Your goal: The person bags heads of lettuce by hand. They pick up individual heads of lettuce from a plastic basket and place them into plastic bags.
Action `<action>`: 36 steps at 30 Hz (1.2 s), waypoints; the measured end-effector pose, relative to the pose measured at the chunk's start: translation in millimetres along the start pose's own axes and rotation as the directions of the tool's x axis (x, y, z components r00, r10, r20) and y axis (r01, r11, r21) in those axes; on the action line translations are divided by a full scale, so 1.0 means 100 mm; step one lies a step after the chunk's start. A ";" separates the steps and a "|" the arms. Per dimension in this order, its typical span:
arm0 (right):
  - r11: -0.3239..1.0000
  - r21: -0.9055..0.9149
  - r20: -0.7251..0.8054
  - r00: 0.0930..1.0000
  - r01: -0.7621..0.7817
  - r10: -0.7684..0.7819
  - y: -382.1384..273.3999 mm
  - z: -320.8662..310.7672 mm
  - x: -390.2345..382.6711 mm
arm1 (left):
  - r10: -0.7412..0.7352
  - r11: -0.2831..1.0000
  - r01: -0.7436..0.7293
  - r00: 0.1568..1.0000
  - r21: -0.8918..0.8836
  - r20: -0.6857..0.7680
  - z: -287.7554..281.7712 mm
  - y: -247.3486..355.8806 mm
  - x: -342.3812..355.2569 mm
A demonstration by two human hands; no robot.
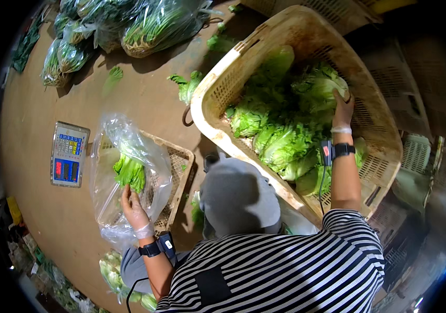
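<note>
In the big crate, my right hand (344, 108) curls around the right end of a lettuce head (321, 86). Below and left of it lie more loose green lettuces (280, 146). On the left, my other hand, the left hand (134, 209), reaches over a clear plastic bag (155, 180) with its fingers stretched out and a little apart. Its fingertips are at the leafy lower edge of another lettuce (130, 169), which lies at the bag; whether they touch it I cannot tell. Both hands wear thin clear gloves.
The bag lies over a small shallow crate (181, 180), beside a scale display (70, 154). The large cream crate (236, 65) stands on the right. Bagged leafy greens (155, 31) are at the far left, and loose leaves (187, 86) lie on the floor. A bagged vegetable (112, 268) sits near my left leg.
</note>
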State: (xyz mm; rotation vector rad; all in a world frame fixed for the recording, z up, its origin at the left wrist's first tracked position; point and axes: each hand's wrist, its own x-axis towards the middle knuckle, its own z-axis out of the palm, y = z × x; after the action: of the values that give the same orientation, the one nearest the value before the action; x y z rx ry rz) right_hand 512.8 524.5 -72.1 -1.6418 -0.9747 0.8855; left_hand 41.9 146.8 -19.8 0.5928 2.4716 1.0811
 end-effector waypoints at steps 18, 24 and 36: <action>0.039 0.533 0.442 -0.239 0.845 -0.865 -2.13 0.38 -3.41 | 0.430 -0.250 0.519 0.816 -0.818 0.387 -0.29 1.47 -0.88; 0.900 0.409 0.867 0.243 0.152 -0.435 -1.81 0.66 -3.74 | 0.379 -0.282 0.311 0.905 -0.908 0.193 -0.48 0.93 -0.85; 0.270 0.489 0.668 -0.156 0.829 -0.728 -1.98 0.96 -4.26 | 0.312 -0.223 0.204 0.941 -0.953 0.128 -0.54 0.78 -0.92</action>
State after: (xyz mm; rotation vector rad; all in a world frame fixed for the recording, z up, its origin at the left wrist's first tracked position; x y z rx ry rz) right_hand 216.0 211.0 136.8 -0.1415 -2.4176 0.6096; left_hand 110.6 115.1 88.7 0.2077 0.4726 2.2474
